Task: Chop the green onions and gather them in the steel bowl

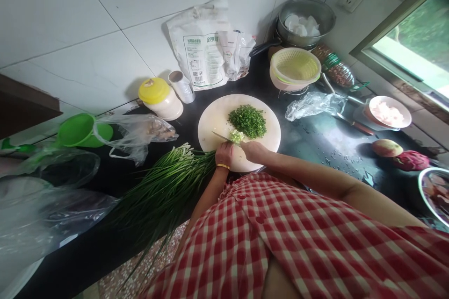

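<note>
A round white cutting board (213, 110) lies on the dark counter in front of me. My right hand (255, 152) is closed round the handle of a knife (220, 136), whose blade points left across the board. My left hand (224, 153) presses down beside the blade, its fingers closed on garlic chives (206, 159). Pale chopped pieces (236, 136) lie against the blade. Behind them on the board is a heap of chopped green chives (247, 121). A large bunch of uncut chives (161, 191) spreads to the left, its long leaves hanging over the counter edge.
A yellow-lidded jar (159, 98), a plastic wrap roll (181, 86) and a white flour bag (199, 51) stand behind the board. At right are a colander (295, 67), a plastic bag (314, 105), another knife (359, 126) and fruit (410, 160). A green scoop (75, 133) sits left.
</note>
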